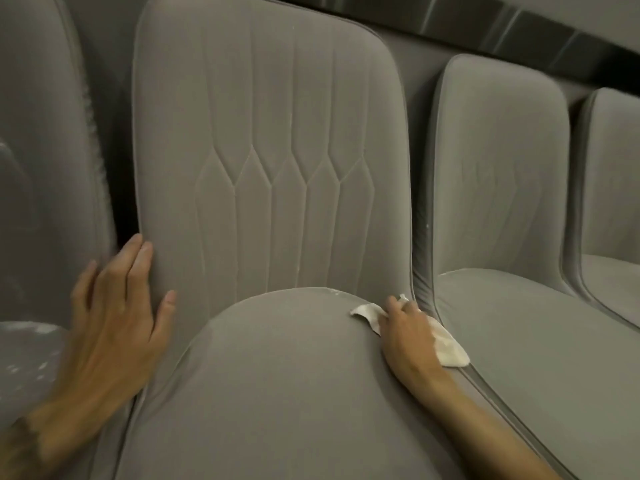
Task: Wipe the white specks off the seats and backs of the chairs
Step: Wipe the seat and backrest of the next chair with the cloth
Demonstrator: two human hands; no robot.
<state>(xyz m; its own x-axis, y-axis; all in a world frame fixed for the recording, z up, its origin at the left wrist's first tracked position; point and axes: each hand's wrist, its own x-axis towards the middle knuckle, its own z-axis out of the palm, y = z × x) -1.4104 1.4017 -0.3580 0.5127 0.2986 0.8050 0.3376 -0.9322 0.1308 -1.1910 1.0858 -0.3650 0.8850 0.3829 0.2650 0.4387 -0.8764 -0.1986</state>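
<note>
A grey upholstered chair fills the middle of the view, with a stitched backrest [270, 150] and a rounded seat [277, 375]. White specks lie along the seat's rear edge [329, 291] and in the stitching lines. My left hand [114, 306] rests flat with straight fingers against the left edge of the backrest. My right hand [408, 327] presses a crumpled white cloth [450, 348] onto the right rear corner of the seat, fingers curled over it.
A second grey chair [498, 168] stands close on the right, with a third [613, 168] beyond it. Another chair [41, 133] on the left is wrapped in clear plastic film. A dark band [519, 26] runs along the wall behind.
</note>
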